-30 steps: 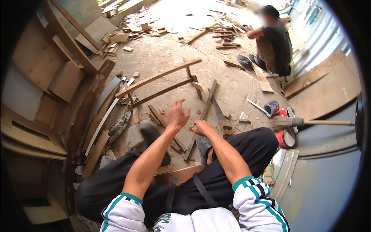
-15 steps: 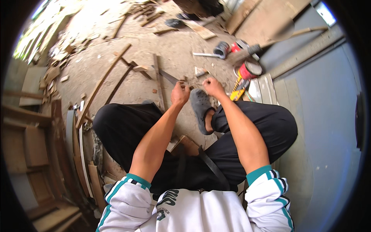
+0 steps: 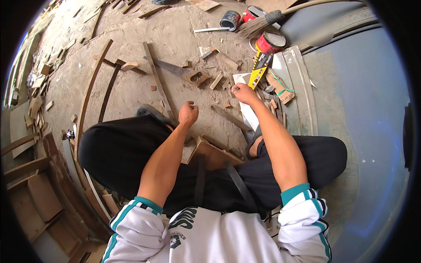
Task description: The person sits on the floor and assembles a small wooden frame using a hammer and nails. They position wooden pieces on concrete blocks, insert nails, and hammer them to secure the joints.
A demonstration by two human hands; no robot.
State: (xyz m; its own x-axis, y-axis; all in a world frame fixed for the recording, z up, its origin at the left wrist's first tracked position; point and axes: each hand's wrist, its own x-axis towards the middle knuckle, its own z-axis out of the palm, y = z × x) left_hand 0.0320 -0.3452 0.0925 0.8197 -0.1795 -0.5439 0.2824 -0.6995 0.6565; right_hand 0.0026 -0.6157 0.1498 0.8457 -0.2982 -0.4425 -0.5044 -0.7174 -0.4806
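My left hand hovers over the concrete floor in front of my left knee, its fingers curled in. Whether anything sits inside it is hidden. My right hand is closed in a pinch beside a yellow and black printed sleeve. What its fingertips hold, if anything, is too small to make out. Beyond both hands a handsaw with a wooden handle lies flat on the floor, apart from them. Small wood offcuts are scattered around it. A long wooden strip runs along the floor left of the saw handle.
Paint cans and a straw broom stand at the far right. Nearer lies a cardboard piece with a green band. More strips lie at left, near stacked wooden frames. A wooden block sits between my legs.
My left hand has come back from beside the saw handle toward me. My right foot has shifted right and nearer, uncovering floor and offcuts. The whole view has shifted too.
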